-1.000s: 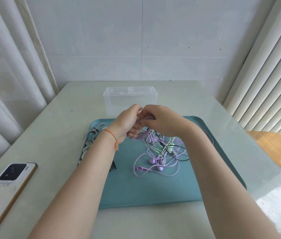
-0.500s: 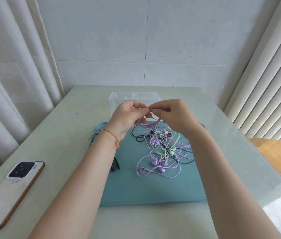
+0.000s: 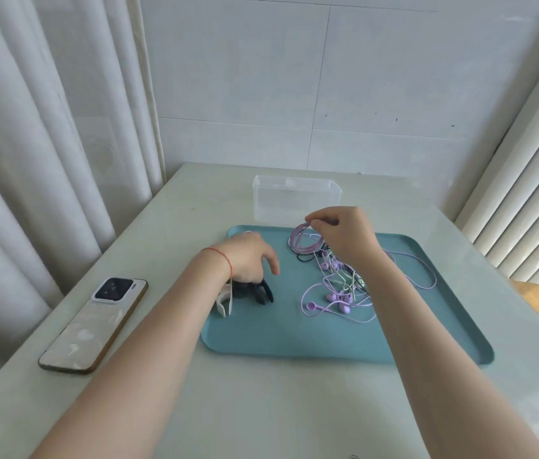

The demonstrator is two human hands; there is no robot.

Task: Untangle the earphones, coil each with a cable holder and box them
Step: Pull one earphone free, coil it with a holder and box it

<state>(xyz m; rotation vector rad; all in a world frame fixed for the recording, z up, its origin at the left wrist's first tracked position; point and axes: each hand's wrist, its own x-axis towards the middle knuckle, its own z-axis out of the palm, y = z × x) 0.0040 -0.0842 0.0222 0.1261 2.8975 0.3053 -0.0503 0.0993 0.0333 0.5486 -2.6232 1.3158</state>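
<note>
Lilac cable, wound into a small coil [image 3: 304, 239], now hangs from the right hand [image 3: 344, 238] alone, pinched between thumb and fingertips above the far side of the teal tray [image 3: 294, 339]. Half a second ago both hands were together on this coil, near the clear box [image 3: 296, 202]; since then the left hand [image 3: 249, 258] has let go and come down to the left side of the tray. There it is over the cable holders [image 3: 251, 293], a dark one and a white one just beside it. Its fingers curl downward onto the dark holder, but I cannot tell if they already grip it or only touch it. From the coil, the cable runs down into the tangled earphones [image 3: 341, 286], where lilac, pale green and black wires are mixed on the tray. In my judgement the winding of this first earphone is finished and the step is now to fetch a holder and close it around the coil. The box looks empty, so most of the task is left. A phone [image 3: 95, 326] lies on the table [image 3: 261, 409], left of the tray.
</note>
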